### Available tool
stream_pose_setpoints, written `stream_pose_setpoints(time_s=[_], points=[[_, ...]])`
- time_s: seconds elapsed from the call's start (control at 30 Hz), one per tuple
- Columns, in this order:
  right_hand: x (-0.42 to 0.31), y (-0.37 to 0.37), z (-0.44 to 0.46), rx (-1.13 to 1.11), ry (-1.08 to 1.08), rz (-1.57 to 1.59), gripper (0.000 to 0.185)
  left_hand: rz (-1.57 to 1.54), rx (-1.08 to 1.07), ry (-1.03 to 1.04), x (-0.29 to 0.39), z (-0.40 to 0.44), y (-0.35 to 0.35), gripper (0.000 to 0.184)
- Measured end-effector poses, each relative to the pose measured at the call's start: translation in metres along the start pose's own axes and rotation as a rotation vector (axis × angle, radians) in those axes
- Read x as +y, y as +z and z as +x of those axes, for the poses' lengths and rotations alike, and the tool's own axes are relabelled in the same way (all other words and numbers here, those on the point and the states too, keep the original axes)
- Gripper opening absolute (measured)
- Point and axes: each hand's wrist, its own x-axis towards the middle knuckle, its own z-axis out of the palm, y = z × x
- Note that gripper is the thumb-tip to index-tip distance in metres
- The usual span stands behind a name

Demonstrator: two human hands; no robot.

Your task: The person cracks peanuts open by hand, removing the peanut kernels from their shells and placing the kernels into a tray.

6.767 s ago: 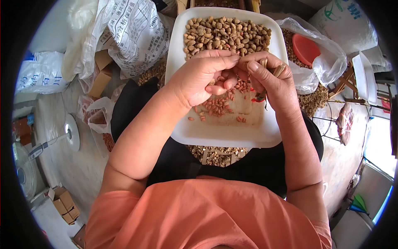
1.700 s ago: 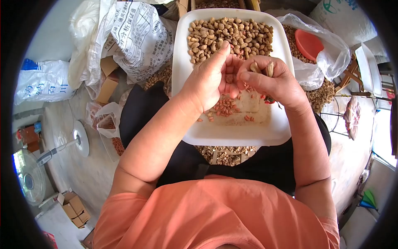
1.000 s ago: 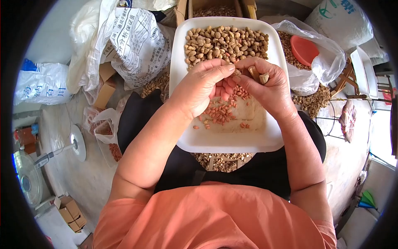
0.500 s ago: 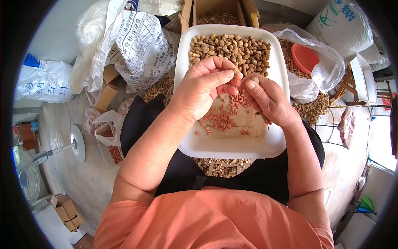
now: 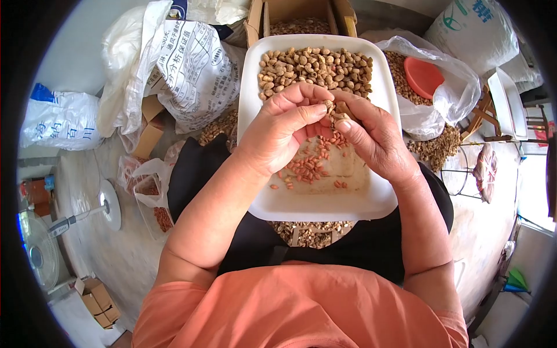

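Observation:
Both hands meet over a white plastic tub resting across the lap. My left hand pinches a peanut in its shell between thumb and forefinger. Against it, my right hand curls its fingers around brown pieces of peanut shell, thumb pressed in from below. Unshelled peanuts fill the far part of the tub. Loose reddish peanut kernels lie nearer me, partly covered by the hands.
Beyond the tub stands a cardboard box with shells inside. A plastic bag of peanuts with a red bowl is at right. Printed sacks and a fan are at left. Shells lie below the tub.
My right hand has turned inward, its fingers now reaching over toward the left fingertips and the thumb lower. Brown shell pieces now show between the hands. The view has shifted slightly.

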Motion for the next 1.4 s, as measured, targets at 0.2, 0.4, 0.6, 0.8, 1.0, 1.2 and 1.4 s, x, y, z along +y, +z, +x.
stream_pose_setpoints(time_s=[0.2,0.4,0.6,0.8,1.0,1.2,1.4], points=[[0.001,0.002,0.000,0.029,-0.042,0.013,0.041,-0.024,-0.005,0.025,-0.003,0.001,0.004,0.012],[0.006,0.004,-0.001,0.045,-0.099,-0.036,0.042,-0.011,0.032,0.017,-0.003,0.003,-0.001,0.013],[0.004,0.004,0.000,0.048,-0.057,-0.044,0.042,0.105,0.072,0.034,-0.003,0.001,0.005,0.015],[0.001,0.006,0.001,0.065,-0.036,-0.127,0.037,0.094,0.099,0.083,-0.012,0.002,0.003,0.012],[-0.008,0.007,0.003,0.040,0.187,-0.016,0.034,0.146,0.134,0.102,-0.022,0.005,0.002,0.007],[-0.003,0.011,0.002,0.047,0.200,-0.020,0.032,0.241,0.139,0.101,-0.018,0.002,0.006,0.004],[0.005,0.015,0.003,0.118,0.026,-0.221,0.026,0.273,0.174,0.088,-0.024,0.005,-0.002,0.005]])
